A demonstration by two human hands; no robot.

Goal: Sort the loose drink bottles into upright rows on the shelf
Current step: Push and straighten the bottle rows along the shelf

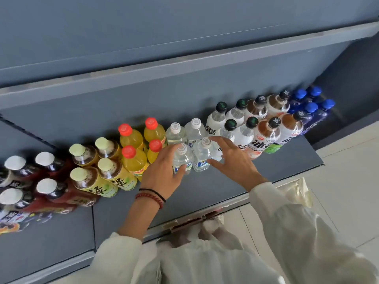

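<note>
Upright drink bottles stand in rows on the grey shelf [205, 191]. In the middle are several clear water bottles with white caps. My left hand [164, 171] grips the front left clear bottle [183, 158]. My right hand [233, 160] is spread, fingers apart, beside the front right clear bottle [203, 156]; its thumb touches that bottle's lower side. To the left stand orange juice bottles [134, 160] with red caps, yellow-labelled tea bottles [114, 175] and dark bottles [51, 189] with white caps. To the right are white black-capped bottles [246, 134] and blue bottles [311, 111].
An upper shelf board [184, 64] runs above the bottles. Below the shelf's front edge, a pale plastic bag [299, 193] hangs by my right sleeve. Light floor tiles [348, 181] lie to the right. Bare shelf surface lies in front of the clear bottles.
</note>
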